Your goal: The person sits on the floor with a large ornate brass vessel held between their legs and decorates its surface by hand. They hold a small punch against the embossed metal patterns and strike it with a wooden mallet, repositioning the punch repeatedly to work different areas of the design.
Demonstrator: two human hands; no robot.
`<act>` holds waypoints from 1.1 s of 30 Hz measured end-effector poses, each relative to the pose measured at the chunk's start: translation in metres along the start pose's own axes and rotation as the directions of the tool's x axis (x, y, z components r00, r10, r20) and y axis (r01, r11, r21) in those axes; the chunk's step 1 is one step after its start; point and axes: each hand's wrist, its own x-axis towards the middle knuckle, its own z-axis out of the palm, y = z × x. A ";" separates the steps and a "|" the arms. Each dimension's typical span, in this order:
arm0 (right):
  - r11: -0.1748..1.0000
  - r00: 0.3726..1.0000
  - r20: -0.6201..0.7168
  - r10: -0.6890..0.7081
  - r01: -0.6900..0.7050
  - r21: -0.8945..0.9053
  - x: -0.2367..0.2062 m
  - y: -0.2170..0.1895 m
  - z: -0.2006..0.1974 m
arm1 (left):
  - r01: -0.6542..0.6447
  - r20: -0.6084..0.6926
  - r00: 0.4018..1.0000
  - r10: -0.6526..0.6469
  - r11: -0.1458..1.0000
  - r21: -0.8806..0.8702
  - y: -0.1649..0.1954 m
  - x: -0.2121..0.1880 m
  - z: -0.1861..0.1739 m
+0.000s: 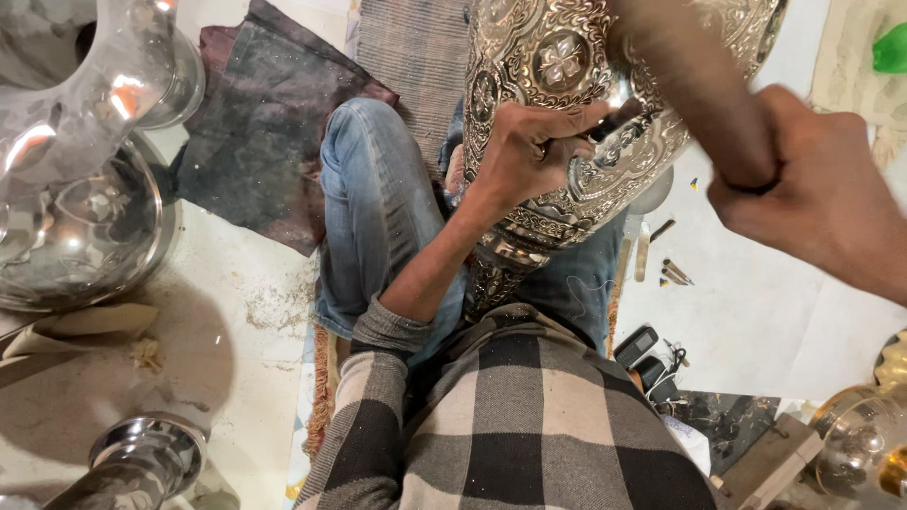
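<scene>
A large silver vase [567, 66] with embossed floral patterns lies across my lap, tilted away from me. My left hand [529, 151] rests on its side and pinches a small dark punch tool [616, 121] against the metal. My right hand [812, 198] is raised at the right, gripping a thick wooden handle [699, 85] that reaches up across the vase; its head is out of view. I sit cross-legged in blue jeans and a checked shirt.
Polished plain metal vessels [76, 217] stand at the left, and another [142, 463] at the lower left. A dark cloth [255, 142] lies on the floor. Small chisels [673, 274] are scattered at the right. A brass-coloured vessel [869, 434] sits at the lower right.
</scene>
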 end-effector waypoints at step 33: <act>0.322 0.817 -0.243 0.522 0.075 0.944 -0.096 -0.001 0.279 | -0.176 0.429 0.887 0.171 0.984 -0.028 0.015 0.106 -0.025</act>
